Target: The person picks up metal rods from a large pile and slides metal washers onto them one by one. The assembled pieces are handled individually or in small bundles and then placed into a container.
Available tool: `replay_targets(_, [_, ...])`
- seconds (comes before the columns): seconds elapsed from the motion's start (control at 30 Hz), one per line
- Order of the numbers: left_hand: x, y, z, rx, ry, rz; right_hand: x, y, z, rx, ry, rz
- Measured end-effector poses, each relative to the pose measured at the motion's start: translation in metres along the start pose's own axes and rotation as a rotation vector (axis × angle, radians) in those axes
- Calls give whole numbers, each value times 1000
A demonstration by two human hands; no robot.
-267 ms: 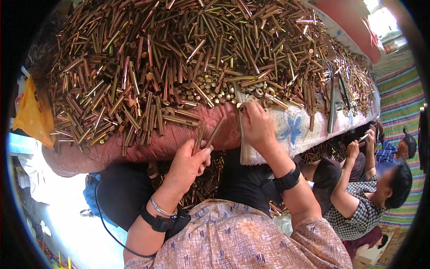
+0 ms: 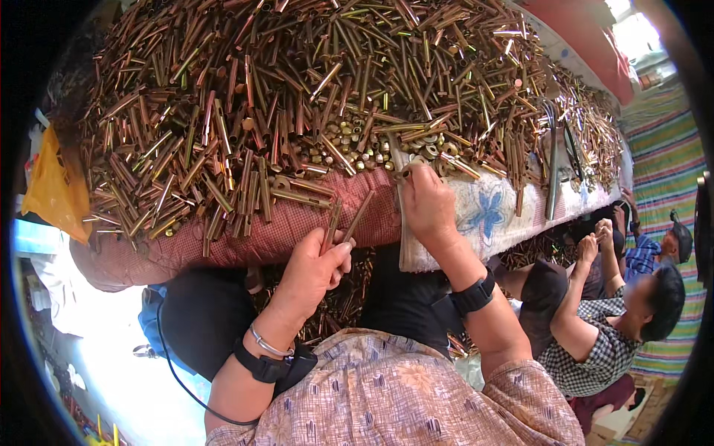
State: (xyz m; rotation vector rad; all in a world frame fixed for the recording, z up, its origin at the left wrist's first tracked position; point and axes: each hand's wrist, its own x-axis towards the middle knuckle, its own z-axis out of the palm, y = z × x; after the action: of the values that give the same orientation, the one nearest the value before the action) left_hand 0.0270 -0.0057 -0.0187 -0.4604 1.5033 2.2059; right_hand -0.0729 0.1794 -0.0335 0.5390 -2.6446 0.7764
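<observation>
My left hand [image 2: 318, 266] is closed around a slotted brass-coloured metal tube [image 2: 334, 220] and a thin metal bolt [image 2: 361, 213], both pointing up and away from me. They stand apart at their upper ends, side by side. My right hand [image 2: 431, 202] pinches a small metal washer [image 2: 406, 174] at the edge of the heap, its other fingers curled in. Just beyond its fingertips lie loose washers [image 2: 430, 151]. Left of these is a cluster of small brass-coloured nuts [image 2: 348, 141].
A big heap of metal tubes [image 2: 245, 89] covers the work surface, edged by a red padded cloth [image 2: 245, 236] and a white flowered cloth [image 2: 513, 208]. Long metal tongs [image 2: 552, 163] lie at right. A yellow bag [image 2: 56, 186] hangs left. Co-workers [image 2: 595, 338] sit at right.
My right hand has drawn back very slightly with the washer at its fingertips. The left hand stays nearly still. The nearer co-worker's hands have come closer together.
</observation>
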Motion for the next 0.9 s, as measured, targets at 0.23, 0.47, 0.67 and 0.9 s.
replay_targets(0.23, [0,-2,-1,-35,-5,0,-6,-23,-3,149,-149,201])
replay_targets(0.47, [-1,-1,-1,-82,-18,-17,-13,-41,-2,441,-102,199])
replay_targets(0.67, [-2,3,-5,-250,-85,-52,-24,-50,-2,458,-218,-88])
replay_targets(0.9, [-4,3,-5,15,-38,23,0,-25,-27,261,-401,-79])
